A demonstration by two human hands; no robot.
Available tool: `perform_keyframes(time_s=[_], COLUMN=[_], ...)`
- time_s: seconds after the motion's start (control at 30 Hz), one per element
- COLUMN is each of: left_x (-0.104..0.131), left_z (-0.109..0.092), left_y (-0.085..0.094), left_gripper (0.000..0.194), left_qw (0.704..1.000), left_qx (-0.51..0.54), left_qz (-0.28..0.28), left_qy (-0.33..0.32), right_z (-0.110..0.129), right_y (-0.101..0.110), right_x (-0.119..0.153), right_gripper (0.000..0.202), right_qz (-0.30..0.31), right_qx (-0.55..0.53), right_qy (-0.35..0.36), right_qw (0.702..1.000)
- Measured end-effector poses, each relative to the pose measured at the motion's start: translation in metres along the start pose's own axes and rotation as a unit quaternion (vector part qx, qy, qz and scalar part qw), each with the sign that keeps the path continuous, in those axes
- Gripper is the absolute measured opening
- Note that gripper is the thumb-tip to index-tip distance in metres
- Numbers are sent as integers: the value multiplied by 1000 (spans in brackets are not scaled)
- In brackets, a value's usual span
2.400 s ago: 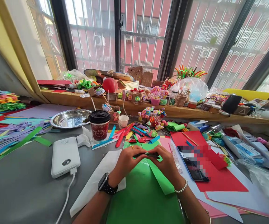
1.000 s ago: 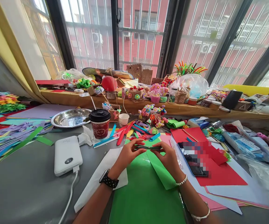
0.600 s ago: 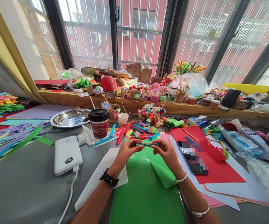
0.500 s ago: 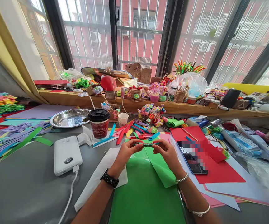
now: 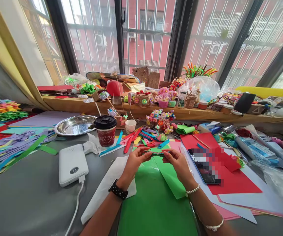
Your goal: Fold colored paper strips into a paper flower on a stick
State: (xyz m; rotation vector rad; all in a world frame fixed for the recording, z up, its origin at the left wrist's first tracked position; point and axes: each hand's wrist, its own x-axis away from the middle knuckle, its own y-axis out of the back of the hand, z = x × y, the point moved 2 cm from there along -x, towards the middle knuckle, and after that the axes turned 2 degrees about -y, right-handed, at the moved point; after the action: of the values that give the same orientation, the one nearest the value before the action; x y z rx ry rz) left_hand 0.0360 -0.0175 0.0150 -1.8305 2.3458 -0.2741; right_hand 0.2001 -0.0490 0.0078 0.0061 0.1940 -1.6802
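Note:
A thin bundle of greenish strands with a touch of red (image 5: 157, 153) stretches level between my two hands; its exact kind is too small to tell. My left hand (image 5: 137, 161) pinches one end between thumb and fingertips. At the other end, my right hand (image 5: 177, 162) has it in a matching pinch. Both hands are above a green sheet (image 5: 156, 203), which has a loose lighter green piece of paper (image 5: 172, 182) on it. Folded white paper (image 5: 109, 183) lies under my left wrist.
Left of my arms are a white power bank (image 5: 73, 164) with its cable, a lidded cup with a straw (image 5: 106, 136) and a steel plate (image 5: 64, 128). A phone (image 5: 202, 167) rests on red paper (image 5: 239, 183) at right. Cut paper strips (image 5: 131, 142) lie beyond my hands.
The whole view has shifted slightly to the right. Both hands keep their pinch on the strand bundle, which now sags a little in the middle.

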Motion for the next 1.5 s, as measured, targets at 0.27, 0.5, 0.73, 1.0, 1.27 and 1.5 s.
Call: perform_keyframes(time_s=[0.27,0.5,0.73,1.0,1.27,1.5], left_x=[-1,2,-1,5,8,7], left_z=[-3,-7,-3,-4,-2,2], left_y=[2,1,7,3,2,4], left_gripper=[30,34,25,29,29,33], left_qw=[999,999,981,959,943,941], left_qx=[3,33,136,182,251,271], left_qz=[3,6,101,205,215,199], left_qy=[36,42,98,70,30,43], right_z=[-1,-3,0,-2,2,0], right_y=[1,2,2,-1,-5,-7], right_x=[0,-2,-2,1,4,6], right_gripper=[25,25,25,22,30,27], right_qz=[5,2,13,73,103,113], right_qx=[-21,-55,-96,-154,-305,-321], right_qy=[-15,-29,-74,-109,-144,-146], right_qw=[1000,998,993,979,936,929])
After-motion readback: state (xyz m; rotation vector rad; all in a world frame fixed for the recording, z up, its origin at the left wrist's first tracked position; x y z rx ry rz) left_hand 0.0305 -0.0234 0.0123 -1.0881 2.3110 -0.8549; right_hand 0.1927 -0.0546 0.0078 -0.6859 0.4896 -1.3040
